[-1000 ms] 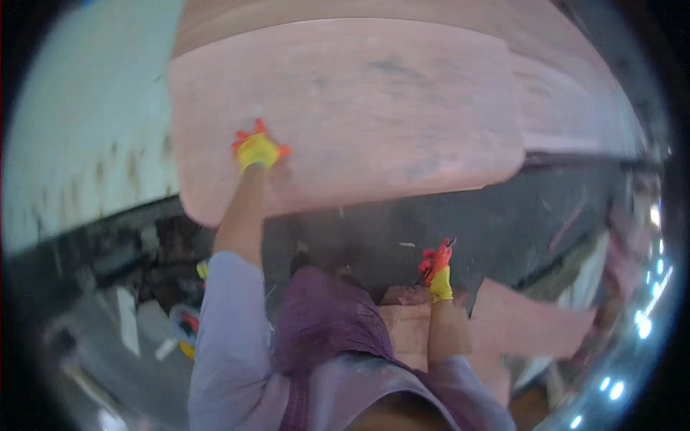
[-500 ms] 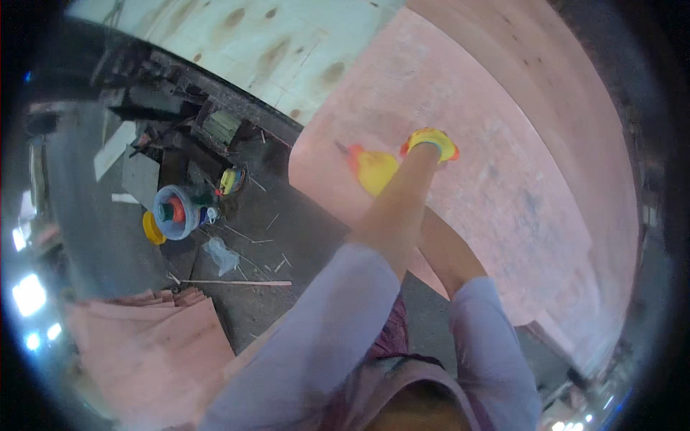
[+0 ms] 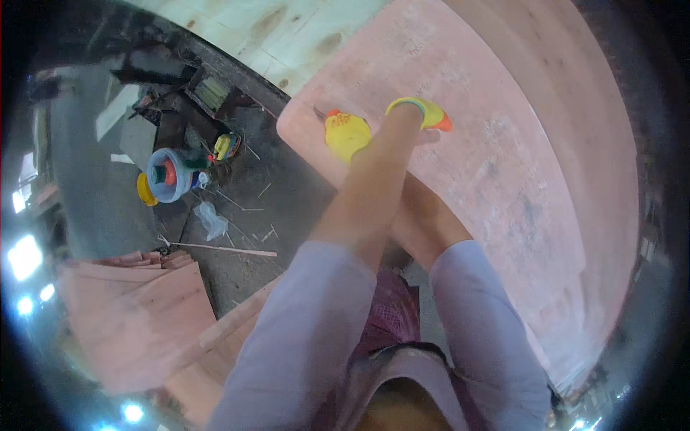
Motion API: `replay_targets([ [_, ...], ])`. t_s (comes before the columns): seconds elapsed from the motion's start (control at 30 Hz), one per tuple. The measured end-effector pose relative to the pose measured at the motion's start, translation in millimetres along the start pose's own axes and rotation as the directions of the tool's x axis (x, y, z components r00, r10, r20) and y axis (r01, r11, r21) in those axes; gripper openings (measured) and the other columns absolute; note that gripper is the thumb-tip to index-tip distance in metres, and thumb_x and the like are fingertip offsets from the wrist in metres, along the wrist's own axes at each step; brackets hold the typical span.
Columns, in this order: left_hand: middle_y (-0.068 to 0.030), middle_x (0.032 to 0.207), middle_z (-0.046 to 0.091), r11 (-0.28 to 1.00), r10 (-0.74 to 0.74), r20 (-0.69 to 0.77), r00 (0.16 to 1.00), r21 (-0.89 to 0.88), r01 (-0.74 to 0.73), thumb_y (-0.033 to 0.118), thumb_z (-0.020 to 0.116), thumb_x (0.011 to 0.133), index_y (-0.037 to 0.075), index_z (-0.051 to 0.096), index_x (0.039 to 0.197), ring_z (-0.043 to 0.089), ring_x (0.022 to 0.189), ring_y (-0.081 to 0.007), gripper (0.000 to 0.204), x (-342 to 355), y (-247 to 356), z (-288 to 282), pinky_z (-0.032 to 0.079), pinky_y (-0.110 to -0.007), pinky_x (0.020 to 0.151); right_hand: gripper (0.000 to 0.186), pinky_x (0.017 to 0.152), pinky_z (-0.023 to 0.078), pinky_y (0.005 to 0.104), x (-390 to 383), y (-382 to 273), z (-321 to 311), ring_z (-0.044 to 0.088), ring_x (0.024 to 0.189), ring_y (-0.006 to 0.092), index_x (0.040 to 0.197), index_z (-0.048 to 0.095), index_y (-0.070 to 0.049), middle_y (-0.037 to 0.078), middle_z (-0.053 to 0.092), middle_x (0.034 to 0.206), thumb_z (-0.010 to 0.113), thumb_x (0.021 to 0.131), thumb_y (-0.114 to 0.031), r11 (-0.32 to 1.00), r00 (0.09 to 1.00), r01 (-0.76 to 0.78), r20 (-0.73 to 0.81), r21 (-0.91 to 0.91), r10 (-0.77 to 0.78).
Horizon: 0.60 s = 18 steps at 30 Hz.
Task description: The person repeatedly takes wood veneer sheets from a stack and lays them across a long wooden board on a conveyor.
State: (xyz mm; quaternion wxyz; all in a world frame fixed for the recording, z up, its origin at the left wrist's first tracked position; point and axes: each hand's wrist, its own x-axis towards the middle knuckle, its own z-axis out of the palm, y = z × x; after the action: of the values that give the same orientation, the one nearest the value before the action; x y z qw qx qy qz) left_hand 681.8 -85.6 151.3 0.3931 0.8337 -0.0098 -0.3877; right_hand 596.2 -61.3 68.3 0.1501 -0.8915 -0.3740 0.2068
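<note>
My forearms cross over a large pink sheet (image 3: 496, 215), thin and wood-like, with pale and grey smudges. My left hand (image 3: 422, 115), in a yellow glove with orange fingertips, lies on the sheet with its fingers stretched out, farther right. Under the left forearm passes my right arm. My right hand (image 3: 347, 136), gloved the same way, is closed near the sheet's rounded left corner. A short, thin, dark blade sticks out beyond its fingers, seemingly a knife (image 3: 319, 113); its handle is hidden in the glove.
A pale, knotty wooden board (image 3: 287, 36) adjoins the sheet at the far side. Lower left lies a stack of pink sheets (image 3: 136, 316). On the floor are a bucket (image 3: 169, 175) with things in it, a clear plastic bag (image 3: 210, 220) and a thin wood strip (image 3: 224, 249).
My right hand with the knife has shifted left, closer to the sheet's corner. The left hand stays at about the same spot on the sheet. The whole view has shifted slightly.
</note>
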Motion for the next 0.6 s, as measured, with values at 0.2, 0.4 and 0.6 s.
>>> replay_targets([
  [0.2,-0.0096,0.124,0.051,0.991,-0.117,-0.203,0.972,0.043,0.128,0.04,0.065,0.072,0.011,0.059,0.11,0.049,0.113,-0.0241,0.048,-23.3,19.4,37.5,0.039,-0.036,0.092,0.022,0.062,0.048,0.0445,-141.1,73.6,-27.9,0.062,0.072,0.0328,0.082,0.057,-0.004,0.016,0.063,0.077,0.047,0.082,-0.023,0.999,1.0,0.005,0.005,0.054,-0.005],
  [0.4,-0.0201,0.138,0.028,0.801,-0.308,-0.434,0.846,0.361,0.477,0.044,0.077,0.056,0.008,0.03,0.133,0.031,0.124,-0.0407,0.097,-23.6,25.1,103.0,0.033,-0.049,0.097,0.025,0.059,0.048,0.0444,-314.0,165.3,-43.2,0.061,0.068,0.034,0.078,0.055,-0.002,0.017,0.062,0.071,0.045,0.085,-0.024,0.998,0.999,0.049,-0.005,-0.026,-0.049],
  [0.6,-0.0142,0.145,0.011,0.763,-0.238,-0.578,0.78,0.386,0.519,0.031,0.081,0.052,0.015,0.013,0.14,0.013,0.132,-0.0376,0.113,-34.3,30.1,128.8,0.027,-0.06,0.096,0.025,0.059,0.047,0.045,-448.3,229.1,-69.9,0.06,0.064,0.0357,0.08,0.053,-0.001,0.019,0.06,0.067,0.045,0.085,-0.024,0.983,0.949,-0.17,0.258,-0.072,0.183],
])
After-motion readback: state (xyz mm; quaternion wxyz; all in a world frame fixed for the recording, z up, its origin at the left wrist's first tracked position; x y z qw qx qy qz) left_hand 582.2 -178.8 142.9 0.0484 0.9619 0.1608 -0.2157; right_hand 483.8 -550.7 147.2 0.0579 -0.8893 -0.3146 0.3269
